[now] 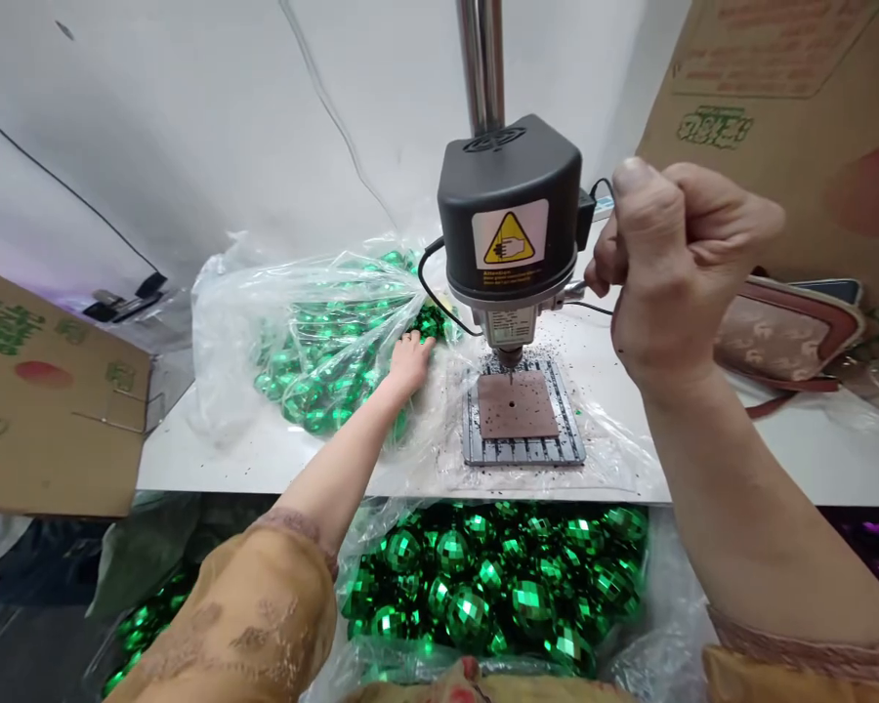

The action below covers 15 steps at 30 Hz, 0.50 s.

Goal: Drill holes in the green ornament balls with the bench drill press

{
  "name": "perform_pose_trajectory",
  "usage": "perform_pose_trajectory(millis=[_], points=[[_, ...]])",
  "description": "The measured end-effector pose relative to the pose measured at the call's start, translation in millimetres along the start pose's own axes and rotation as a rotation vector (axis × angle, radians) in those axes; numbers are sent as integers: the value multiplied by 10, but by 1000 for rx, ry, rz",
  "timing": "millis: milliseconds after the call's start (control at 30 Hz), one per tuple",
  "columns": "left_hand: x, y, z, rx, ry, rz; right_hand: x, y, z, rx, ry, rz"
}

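My left hand reaches into the mouth of a clear plastic bag, its fingers laid over green faceted balls; the fingertips are partly hidden. My right hand is closed in a fist at the side of a black bench drill press, around its feed lever, most of which the hand covers. Under the drill chuck lies a square brown board with a small dark hole. The board rests on a grey slotted base plate, with no ball on it.
Dark shavings lie scattered over the white table. Below its front edge, more green mirrored balls fill a plastic-lined container. Cardboard boxes stand at left and right. A pink-trimmed bag sits behind my right forearm.
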<state>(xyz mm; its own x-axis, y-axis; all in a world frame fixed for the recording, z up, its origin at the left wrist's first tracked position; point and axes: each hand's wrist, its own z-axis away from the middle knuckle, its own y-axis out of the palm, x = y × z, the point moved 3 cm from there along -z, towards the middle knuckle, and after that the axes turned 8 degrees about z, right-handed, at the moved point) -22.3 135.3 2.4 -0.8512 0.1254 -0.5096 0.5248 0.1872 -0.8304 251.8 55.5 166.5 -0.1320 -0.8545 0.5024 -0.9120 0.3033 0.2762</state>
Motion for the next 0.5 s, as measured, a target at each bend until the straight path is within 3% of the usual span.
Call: perform_pose_trajectory(millis=[100,167,300,400,500], points=[[-31,-95,43,-30,-9,220,12,-3,9,21,0,14],[-119,-148,166,-11,-79,605,15,-3,17,29,13,10],[-396,-143,549,179,-281,1312,7,3,24,0,16,-12],[-558,-64,826,282,-366,1468,-6,12,14,-12,14,-4],[-612,87,994,315,-363,1377,-2,14,5,-2,4,-17]])
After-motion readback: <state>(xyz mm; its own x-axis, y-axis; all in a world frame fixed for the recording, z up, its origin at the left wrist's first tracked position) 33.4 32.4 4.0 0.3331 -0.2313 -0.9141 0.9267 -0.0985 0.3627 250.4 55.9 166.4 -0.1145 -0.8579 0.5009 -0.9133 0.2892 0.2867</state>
